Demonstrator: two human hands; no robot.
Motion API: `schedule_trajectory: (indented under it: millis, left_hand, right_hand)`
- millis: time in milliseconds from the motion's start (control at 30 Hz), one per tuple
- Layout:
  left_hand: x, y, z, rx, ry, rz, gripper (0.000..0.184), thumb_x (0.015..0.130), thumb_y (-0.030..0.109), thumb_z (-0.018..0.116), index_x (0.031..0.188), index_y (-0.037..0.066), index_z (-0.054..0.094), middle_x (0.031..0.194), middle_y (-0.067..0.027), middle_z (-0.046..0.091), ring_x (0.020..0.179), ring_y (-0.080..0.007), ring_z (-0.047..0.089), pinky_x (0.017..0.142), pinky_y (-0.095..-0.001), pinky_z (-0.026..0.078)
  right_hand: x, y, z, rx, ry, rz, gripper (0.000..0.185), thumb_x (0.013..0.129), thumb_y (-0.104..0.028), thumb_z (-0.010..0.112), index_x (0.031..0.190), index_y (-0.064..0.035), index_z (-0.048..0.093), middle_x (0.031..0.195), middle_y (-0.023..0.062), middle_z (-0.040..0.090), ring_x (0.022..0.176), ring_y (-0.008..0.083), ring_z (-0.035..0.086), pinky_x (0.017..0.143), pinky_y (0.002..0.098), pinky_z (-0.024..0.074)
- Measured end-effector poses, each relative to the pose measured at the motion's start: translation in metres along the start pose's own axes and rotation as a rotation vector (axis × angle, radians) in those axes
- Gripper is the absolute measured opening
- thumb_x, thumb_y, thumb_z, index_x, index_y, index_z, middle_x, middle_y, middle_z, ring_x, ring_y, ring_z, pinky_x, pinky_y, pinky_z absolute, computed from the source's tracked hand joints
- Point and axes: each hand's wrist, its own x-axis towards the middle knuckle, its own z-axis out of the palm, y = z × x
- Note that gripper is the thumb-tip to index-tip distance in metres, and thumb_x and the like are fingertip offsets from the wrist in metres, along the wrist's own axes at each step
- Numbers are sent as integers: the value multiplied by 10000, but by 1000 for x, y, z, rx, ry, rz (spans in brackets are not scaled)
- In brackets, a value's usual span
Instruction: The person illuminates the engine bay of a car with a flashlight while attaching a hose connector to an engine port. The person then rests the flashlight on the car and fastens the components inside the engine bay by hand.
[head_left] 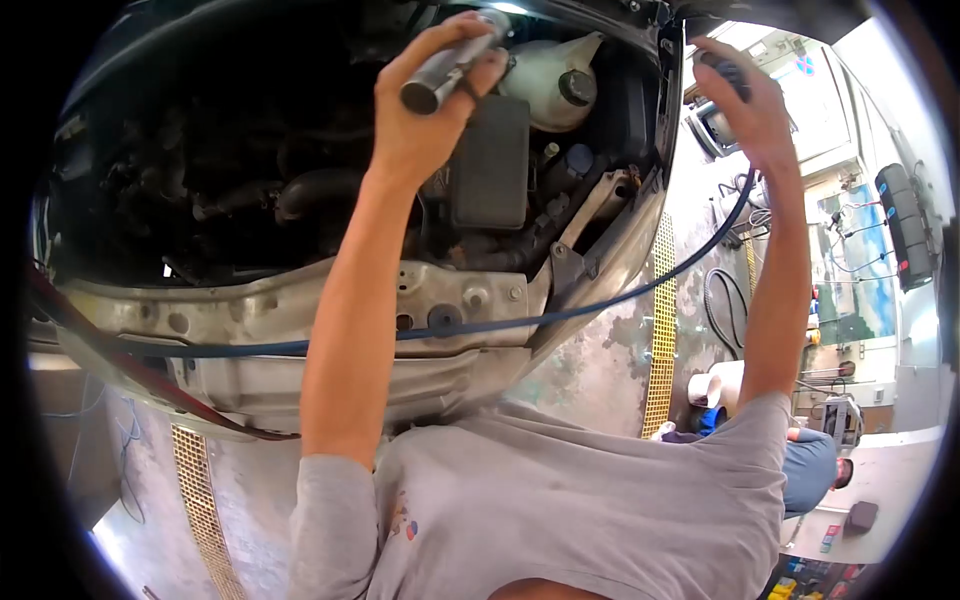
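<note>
My left hand point(425, 125) is wrapped around a silver flashlight point(440, 78), raised over the open engine bay. Just right of it sits a white plastic fluid tank point(545, 85) with a black cap, and below is a black rectangular box cover point(491, 165). On the far side of the fender, my right hand point(750, 115) grips a dark tool point(725, 75), mostly hidden by the fingers. A blue hose point(600, 305) runs from near that hand's wrist in a long curve across the car's front, behind my left forearm.
The car's front crossmember point(460, 300) lies between my body and the engine. Yellow floor gratings point(660, 330) and a black belt loop point(724, 305) are on the worn floor. At the right, a person in blue point(808, 470) is near a white surface. A dark red hose point(170, 390) hangs at left.
</note>
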Motion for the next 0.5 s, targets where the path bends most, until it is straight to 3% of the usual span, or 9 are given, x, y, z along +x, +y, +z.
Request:
schedule_trajectory:
  millis: [33,133,167,200,267,367,467,500]
  left_hand:
    - [-6,-6,5,-34,-13,-89,275,859,16,758,1125,57,702,1189,-70,704,1117,-169,648,938,-274,512]
    - [-22,-28,20,171,76,-80,284,874,102,778,1141,52,696,1082,-57,711,1011,-143,657,874,-266,524]
    - [-27,-29,23,136,121,-138,302,877,104,779,1160,45,692,1067,-47,700,984,-126,644,863,-250,512]
    - [-33,-24,27,102,165,-194,321,879,107,780,1179,38,687,1051,-37,689,957,-109,630,852,-234,499]
    - [-33,-24,31,45,200,-271,337,885,128,781,1190,29,679,1013,-33,679,905,-95,617,819,-224,494]
    - [-26,-29,31,-7,177,-363,314,892,182,782,1152,35,683,950,-26,673,826,-89,606,734,-222,500]
    - [-17,-42,27,143,89,-209,296,899,189,777,1142,44,692,947,-17,672,811,-84,605,713,-213,495]
    - [-14,-40,26,112,73,-251,278,896,181,778,1131,54,702,949,-12,674,812,-84,608,712,-220,501]
  right_hand:
    - [1,-3,16,-53,-37,50,509,930,-535,644,1200,-107,704,803,117,698,743,204,680,726,335,522]
    - [-3,-4,55,-8,-216,156,546,937,-563,602,1152,-73,712,895,175,731,847,330,708,811,392,519]
    - [-9,3,67,-3,-238,62,501,930,-522,598,1206,-121,716,844,86,727,776,189,680,767,335,516]
    - [-16,12,81,36,-201,-17,434,934,-441,608,1203,-119,719,796,66,699,747,150,659,731,304,507]
    - [-25,3,85,237,-402,156,375,928,-336,607,1207,-103,699,739,31,618,715,98,598,680,265,474]
    - [-33,0,99,517,-526,188,369,889,-209,556,1216,-48,618,785,-1,512,699,72,497,645,246,435]
    - [-35,4,111,576,-537,250,418,848,-222,549,1208,-21,617,805,16,534,724,97,513,665,267,432]
    - [-35,7,113,521,-528,247,427,845,-231,552,1208,-15,617,809,35,554,728,114,526,676,279,440]
